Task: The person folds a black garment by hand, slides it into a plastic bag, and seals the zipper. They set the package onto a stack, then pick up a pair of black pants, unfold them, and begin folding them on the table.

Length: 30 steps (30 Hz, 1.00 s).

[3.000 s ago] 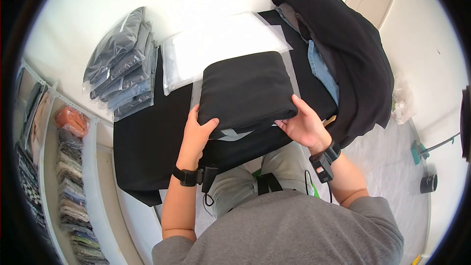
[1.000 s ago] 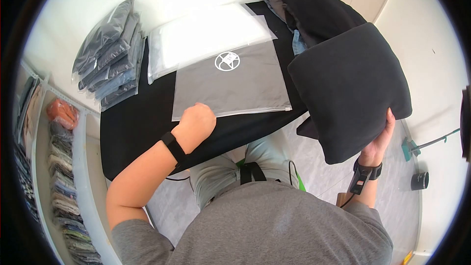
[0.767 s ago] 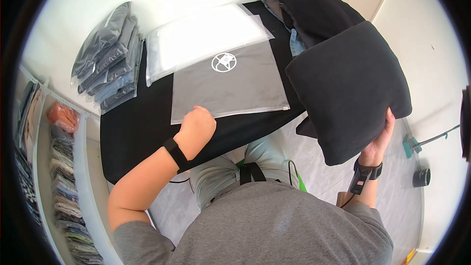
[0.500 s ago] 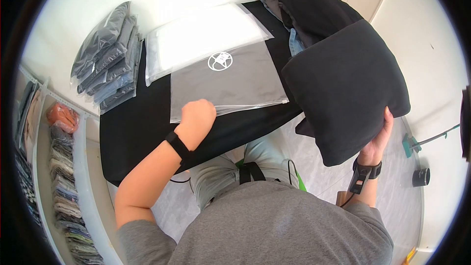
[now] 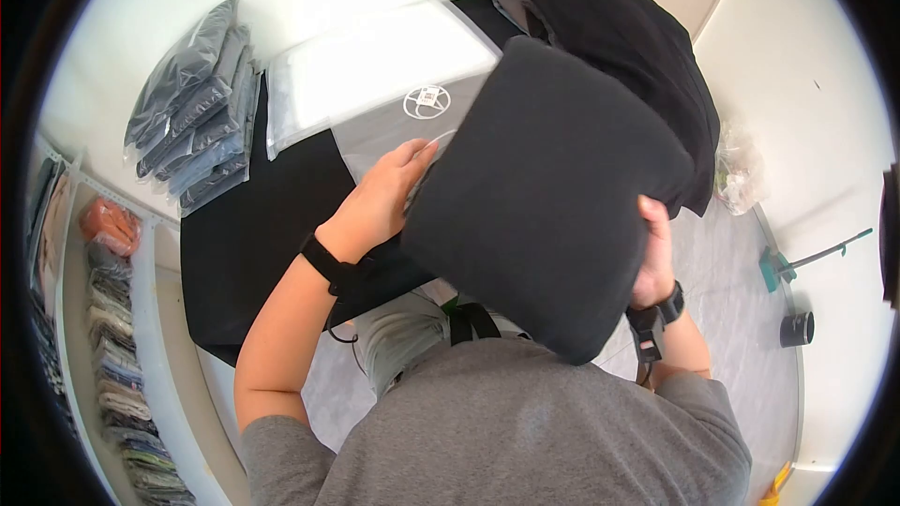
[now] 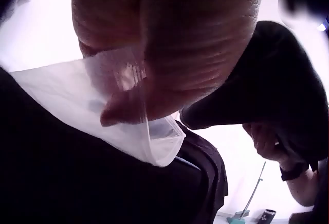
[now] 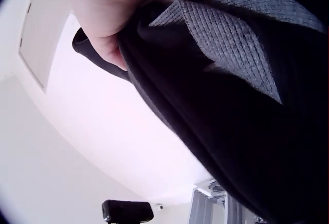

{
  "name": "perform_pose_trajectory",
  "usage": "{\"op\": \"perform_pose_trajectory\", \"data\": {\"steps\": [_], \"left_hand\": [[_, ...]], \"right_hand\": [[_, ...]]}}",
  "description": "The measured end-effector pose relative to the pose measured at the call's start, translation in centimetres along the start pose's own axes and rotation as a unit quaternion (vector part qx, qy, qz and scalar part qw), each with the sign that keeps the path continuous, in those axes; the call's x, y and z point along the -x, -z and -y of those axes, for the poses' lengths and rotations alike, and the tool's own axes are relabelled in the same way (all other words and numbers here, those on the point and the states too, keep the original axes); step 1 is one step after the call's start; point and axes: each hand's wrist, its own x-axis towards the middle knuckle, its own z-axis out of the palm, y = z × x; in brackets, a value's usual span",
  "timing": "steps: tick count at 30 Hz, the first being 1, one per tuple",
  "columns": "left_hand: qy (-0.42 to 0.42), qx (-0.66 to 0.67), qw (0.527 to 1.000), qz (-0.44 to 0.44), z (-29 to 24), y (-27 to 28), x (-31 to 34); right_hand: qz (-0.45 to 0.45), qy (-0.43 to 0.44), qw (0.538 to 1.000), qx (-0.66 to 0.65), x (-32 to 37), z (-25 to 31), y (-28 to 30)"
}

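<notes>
A folded black garment (image 5: 553,197) is held up over the front of the table, tilted. My right hand (image 5: 656,258) grips its right edge, thumb on top; the right wrist view shows grey ribbed fabric (image 7: 221,33) among its folds. My left hand (image 5: 384,192) pinches the near opening of a translucent zip bag (image 5: 361,136) with a white round logo, lying on the table. In the left wrist view the raised film (image 6: 67,90) drapes over the thumb, and the bag's mouth gapes. The garment hides much of the bag in the head view.
A stack of bagged clothes (image 5: 197,112) stands at the table's back left. White plastic bags (image 5: 366,61) lie behind the zip bag. Dark garments (image 5: 619,47) are heaped at the right. Shelves of folded clothes (image 5: 117,337) stand left of the black-covered table (image 5: 253,234).
The garment came off the bag to the right, and now my right hand has swung it back left over the bag. My left hand went to the bag's near edge and raised its film.
</notes>
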Motion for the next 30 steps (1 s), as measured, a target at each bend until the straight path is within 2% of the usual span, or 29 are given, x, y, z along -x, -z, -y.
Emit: {"op": "perform_pose_trajectory", "data": {"steps": [1, 2, 4, 5, 6, 8, 10, 12, 13, 15, 17, 19, 23, 25, 30], "left_hand": [[-0.001, 0.001, 1.0, 0.001, 0.1, -0.1, -0.1], [0.061, 0.126, 0.99, 0.018, 0.3, -0.2, -0.4], [0.121, 0.249, 0.96, 0.039, 0.5, -0.3, -0.2], [0.121, 0.18, 0.976, 0.006, 0.8, -0.2, -0.1], [0.118, 0.108, 0.987, -0.028, 0.9, -0.1, -0.2], [0.119, 0.098, 0.987, -0.035, 1.2, -0.2, 0.1], [0.122, 0.089, 0.988, -0.044, 1.4, -0.2, 0.2], [0.094, 0.026, 0.993, -0.059, 1.6, -0.3, 0.2], [0.095, 0.028, 0.994, -0.055, 2.0, -0.3, 0.2], [0.122, 0.006, 0.992, 0.014, 2.6, 0.3, -0.4], [0.114, 0.012, 0.993, 0.017, 2.2, 0.8, -1.2], [-0.011, -0.041, 0.998, -0.043, 1.5, 1.0, -2.2], [0.016, -0.073, 0.997, 0.011, -0.6, 2.9, -2.1], [-0.038, -0.195, 0.98, 0.0, -0.1, 3.5, -1.6], [-0.023, -0.197, 0.979, 0.053, -0.5, 3.6, -2.2]], "right_hand": [[0.012, -0.029, 0.999, -0.01, -0.5, -0.6, 0.1], [0.044, -0.067, 0.996, -0.026, -1.4, -1.1, 0.9], [0.055, -0.154, 0.986, -0.037, -3.7, -2.1, 2.5], [0.064, -0.198, 0.977, -0.046, -4.8, -2.6, 3.6], [0.066, -0.196, 0.977, -0.047, -5.6, -3.0, 4.7], [0.027, -0.204, 0.977, 0.047, -6.7, -3.5, 5.9], [-0.001, -0.192, 0.979, 0.073, -6.2, -3.4, 4.7], [-0.033, -0.181, 0.978, 0.096, -5.9, -3.3, 4.4], [-0.024, -0.185, 0.977, 0.1, -5.9, -3.2, 4.4], [-0.015, -0.187, 0.977, 0.105, -5.8, -2.8, 4.3], [-0.004, -0.189, 0.975, 0.118, -6.0, -2.6, 3.5], [0.007, -0.184, 0.973, 0.14, -6.1, -2.2, 1.9], [0.029, -0.183, 0.966, 0.18, -7.6, -1.6, 1.0], [0.028, -0.198, 0.964, 0.176, -8.7, -1.5, 1.3], [-0.001, -0.233, 0.953, 0.194, -10.0, -1.4, 0.6]]}}
